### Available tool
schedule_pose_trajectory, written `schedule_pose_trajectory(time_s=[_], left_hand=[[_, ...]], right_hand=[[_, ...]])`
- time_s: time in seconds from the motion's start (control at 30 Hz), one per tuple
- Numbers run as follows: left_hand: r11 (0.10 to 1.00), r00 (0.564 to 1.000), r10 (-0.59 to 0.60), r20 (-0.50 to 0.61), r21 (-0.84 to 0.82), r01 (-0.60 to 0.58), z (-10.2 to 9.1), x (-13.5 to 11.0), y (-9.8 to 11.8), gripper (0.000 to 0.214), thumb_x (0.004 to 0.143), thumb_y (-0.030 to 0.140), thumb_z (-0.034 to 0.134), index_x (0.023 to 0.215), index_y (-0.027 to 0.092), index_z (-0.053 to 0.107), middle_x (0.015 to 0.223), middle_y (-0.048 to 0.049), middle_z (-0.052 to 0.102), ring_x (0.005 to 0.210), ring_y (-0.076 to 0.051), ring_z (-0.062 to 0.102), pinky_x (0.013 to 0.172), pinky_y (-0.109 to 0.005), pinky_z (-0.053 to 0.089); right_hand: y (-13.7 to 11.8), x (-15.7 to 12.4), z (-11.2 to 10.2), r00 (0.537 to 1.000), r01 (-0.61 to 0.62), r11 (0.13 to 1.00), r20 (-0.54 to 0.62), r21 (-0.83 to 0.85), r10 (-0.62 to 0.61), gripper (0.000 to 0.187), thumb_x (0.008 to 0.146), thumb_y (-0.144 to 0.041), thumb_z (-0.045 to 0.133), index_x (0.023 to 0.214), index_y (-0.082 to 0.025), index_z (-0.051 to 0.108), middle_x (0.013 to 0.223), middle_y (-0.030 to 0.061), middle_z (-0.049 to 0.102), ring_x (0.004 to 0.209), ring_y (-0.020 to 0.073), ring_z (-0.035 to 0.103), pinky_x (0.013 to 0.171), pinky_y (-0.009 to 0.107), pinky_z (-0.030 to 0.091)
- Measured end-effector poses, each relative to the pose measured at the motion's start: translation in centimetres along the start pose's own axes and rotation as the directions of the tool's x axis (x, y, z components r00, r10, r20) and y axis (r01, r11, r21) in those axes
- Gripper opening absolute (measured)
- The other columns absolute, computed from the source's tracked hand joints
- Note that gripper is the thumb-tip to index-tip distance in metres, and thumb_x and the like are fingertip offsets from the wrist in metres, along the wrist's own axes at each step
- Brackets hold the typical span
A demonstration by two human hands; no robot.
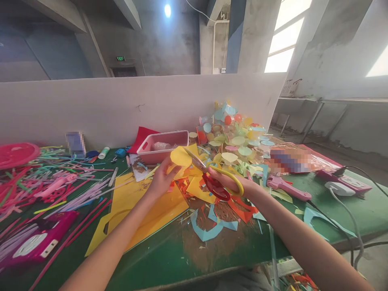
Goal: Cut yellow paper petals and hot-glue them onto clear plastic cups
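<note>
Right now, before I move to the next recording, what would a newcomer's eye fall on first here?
The heap of pastel paper circles stands out, piled at the back of the green table. In front of it, the right hand holds red-and-yellow scissors at a yellow paper piece gripped by the left hand. To the left sprawls a tangle of pink pipe cleaners.

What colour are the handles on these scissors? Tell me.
The scissors have a red handle and a yellow handle, best seen in the head view.
</note>
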State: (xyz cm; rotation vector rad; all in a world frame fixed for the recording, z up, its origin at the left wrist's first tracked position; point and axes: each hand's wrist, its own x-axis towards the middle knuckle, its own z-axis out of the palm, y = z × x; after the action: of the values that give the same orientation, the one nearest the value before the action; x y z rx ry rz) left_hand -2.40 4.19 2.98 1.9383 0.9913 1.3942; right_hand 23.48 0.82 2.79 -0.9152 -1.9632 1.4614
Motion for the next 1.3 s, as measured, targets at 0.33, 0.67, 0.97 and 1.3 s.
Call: schedule_pose_trajectory(time_s=[0.33,0.67,0.97,1.3], left_hand=[[0.998,0.999,0.011,-0.042,0.059,-0.009,0.3,-0.2,-0.3,0.054,0.087,0.053,0.061,0.131,0.021,0.057,0.133,-0.0112,0.064,0.126,-0.026,0.058,0.105,-0.039,0.045],[0.998,0.999,-0.005,-0.046,0.065,0.008,0.2,-0.3,-0.1,0.054,0.087,0.055,0.059,0.129,0.021,0.057,0.135,-0.0118,0.063,0.126,-0.027,0.057,0.106,-0.040,0.043],[0.992,0.996,0.007,-0.088,0.128,0.004,0.4,-0.3,-0.1,0.055,0.089,0.056,0.055,0.131,0.020,0.057,0.134,-0.0123,0.064,0.125,-0.026,0.058,0.106,-0.040,0.043],[0.999,0.998,0.015,-0.062,0.038,-0.013,0.7,-0.6,0.5,0.044,0.093,0.052,0.049,0.123,0.022,0.060,0.133,-0.0098,0.063,0.128,-0.026,0.054,0.109,-0.041,0.041]], right_hand=[[-2.2,-1.1,0.9,1.000,0.021,1.000,-0.007,-0.008,-0.021,0.063,0.093,-0.075,0.031,0.066,-0.020,0.047,0.052,-0.0063,0.039,0.042,0.0087,0.039,0.043,0.024,0.039],[-2.0,-0.9,1.6,0.993,-0.060,0.998,-0.104,0.015,0.061,0.062,0.090,-0.076,0.035,0.066,-0.021,0.047,0.044,-0.0067,0.041,0.037,0.0090,0.041,0.041,0.023,0.038],[-3.0,-1.2,2.4,0.973,-0.059,0.998,-0.225,-0.026,0.052,0.064,0.090,-0.076,0.037,0.058,-0.021,0.042,0.041,-0.0067,0.039,0.035,0.0076,0.038,0.040,0.023,0.033],[-1.9,-1.2,1.1,1.000,0.018,0.998,0.012,0.060,-0.018,0.063,0.092,-0.077,0.026,0.060,-0.023,0.031,0.052,-0.0080,0.028,0.044,0.0082,0.029,0.043,0.023,0.033]])
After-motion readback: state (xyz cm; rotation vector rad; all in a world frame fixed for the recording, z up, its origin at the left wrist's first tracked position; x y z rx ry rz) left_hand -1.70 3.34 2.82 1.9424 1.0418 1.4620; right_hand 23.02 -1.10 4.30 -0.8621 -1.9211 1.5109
